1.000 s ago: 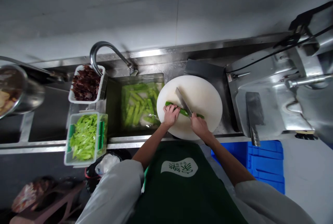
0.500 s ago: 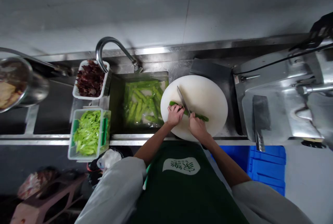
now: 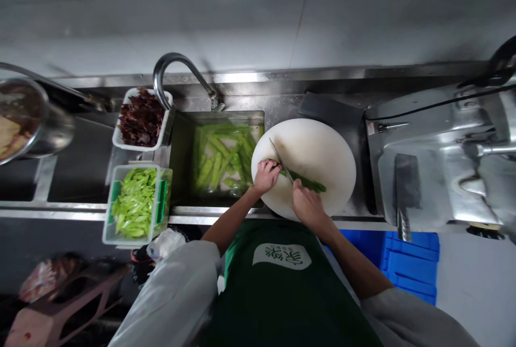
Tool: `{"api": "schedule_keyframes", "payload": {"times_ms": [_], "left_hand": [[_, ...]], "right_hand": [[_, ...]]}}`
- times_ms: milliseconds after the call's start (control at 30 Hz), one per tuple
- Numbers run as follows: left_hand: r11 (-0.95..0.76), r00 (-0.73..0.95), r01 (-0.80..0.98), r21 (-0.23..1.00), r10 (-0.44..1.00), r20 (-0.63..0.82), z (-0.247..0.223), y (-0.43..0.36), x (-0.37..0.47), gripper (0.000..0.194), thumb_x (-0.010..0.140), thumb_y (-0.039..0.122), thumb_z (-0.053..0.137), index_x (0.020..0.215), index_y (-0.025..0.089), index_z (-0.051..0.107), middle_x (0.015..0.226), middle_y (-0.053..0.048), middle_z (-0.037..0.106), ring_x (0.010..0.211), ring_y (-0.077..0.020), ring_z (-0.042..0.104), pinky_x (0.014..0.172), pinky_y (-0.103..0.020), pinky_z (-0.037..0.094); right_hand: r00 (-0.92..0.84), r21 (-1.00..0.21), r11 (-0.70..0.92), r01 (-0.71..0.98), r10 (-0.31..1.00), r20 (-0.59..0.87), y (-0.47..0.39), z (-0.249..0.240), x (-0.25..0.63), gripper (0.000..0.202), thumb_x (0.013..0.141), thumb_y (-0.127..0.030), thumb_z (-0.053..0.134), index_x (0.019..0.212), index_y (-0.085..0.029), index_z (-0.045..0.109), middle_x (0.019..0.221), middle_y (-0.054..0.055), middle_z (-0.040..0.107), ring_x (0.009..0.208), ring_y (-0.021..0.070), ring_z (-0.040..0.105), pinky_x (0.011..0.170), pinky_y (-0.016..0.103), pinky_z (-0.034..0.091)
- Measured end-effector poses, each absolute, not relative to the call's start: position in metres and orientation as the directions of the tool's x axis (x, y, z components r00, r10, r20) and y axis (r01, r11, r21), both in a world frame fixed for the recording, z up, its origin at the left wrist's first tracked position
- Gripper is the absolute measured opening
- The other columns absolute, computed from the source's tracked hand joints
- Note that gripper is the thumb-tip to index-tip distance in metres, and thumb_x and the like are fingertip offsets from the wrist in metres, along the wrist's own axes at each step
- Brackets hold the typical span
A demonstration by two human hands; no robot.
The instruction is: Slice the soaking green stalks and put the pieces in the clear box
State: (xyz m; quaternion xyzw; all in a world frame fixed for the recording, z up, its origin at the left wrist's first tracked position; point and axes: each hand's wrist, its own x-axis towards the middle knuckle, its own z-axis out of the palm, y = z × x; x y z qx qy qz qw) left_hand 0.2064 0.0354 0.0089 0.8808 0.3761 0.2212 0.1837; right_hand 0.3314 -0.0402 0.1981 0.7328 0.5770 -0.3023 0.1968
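Observation:
On the round white cutting board [image 3: 338,156] lies a long dark-green vegetable [image 3: 309,181], slanting down to the right. My left hand [image 3: 267,176] is closed with bent fingers over its left end, hiding that part. My right hand [image 3: 307,200] grips the handle of a kitchen knife [image 3: 281,160]. The blade crosses the vegetable just right of my left fingers, its tip pointing up and left. Whether the edge has gone through the vegetable I cannot tell.
Left of the board, several green vegetables [image 3: 220,161] soak in the sink [image 3: 181,115] under a curved faucet [image 3: 177,56]. Beyond stand a white basket [image 3: 116,137] of dark-red leaves and a clear container [image 3: 107,231] of green slices. A cleaver [image 3: 406,180] lies at the right.
My left hand and the knife have shifted slightly left along the vegetable. The green tip that stuck out beyond my left fingers is no longer visible. The whole view has moved slightly.

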Motion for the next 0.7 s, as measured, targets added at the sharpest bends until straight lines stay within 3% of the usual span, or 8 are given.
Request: {"api": "schedule_keyframes", "payload": {"times_ms": [167, 333, 700], "left_hand": [[-0.64, 0.603, 0.541, 0.545, 0.747, 0.279, 0.007, 0.038, 0.204, 0.029, 0.099, 0.028, 0.039, 0.107, 0.019, 0.066, 0.111, -0.011, 0.056, 0.108, -0.0251, 0.044, 0.093, -0.044, 0.039], [-0.584, 0.486, 0.548, 0.6, 0.805, 0.34, 0.005, 0.041, 0.197, 0.028, 0.1, 0.028, 0.038, 0.104, 0.018, 0.065, 0.107, -0.01, 0.056, 0.102, -0.0224, 0.045, 0.093, -0.04, 0.043], [-0.586, 0.494, 0.524, 0.618, 0.8, 0.34, 0.003, 0.041, 0.2, 0.027, 0.1, 0.025, 0.039, 0.107, 0.017, 0.063, 0.104, -0.011, 0.054, 0.101, -0.0232, 0.043, 0.092, -0.04, 0.047]], "right_hand": [[0.157, -0.082, -0.286, 0.955, 0.718, -0.678, -0.031, 0.164, 0.33, 0.027, 0.089, -0.008, 0.044, 0.116, -0.01, 0.043, 0.102, 0.019, 0.07, 0.103, 0.0241, 0.068, 0.079, 0.026, 0.046], [0.156, -0.086, -0.282, 0.956, 0.731, -0.664, -0.025, 0.143, 0.338, 0.028, 0.09, -0.016, 0.053, 0.116, -0.011, 0.043, 0.102, 0.017, 0.07, 0.101, 0.0249, 0.069, 0.078, 0.027, 0.047], [0.071, -0.088, -0.172, 0.981, 0.747, -0.661, -0.034, 0.2, 0.329, 0.026, 0.09, -0.008, 0.043, 0.116, -0.01, 0.046, 0.098, 0.018, 0.072, 0.098, 0.0244, 0.07, 0.077, 0.027, 0.048]]}}
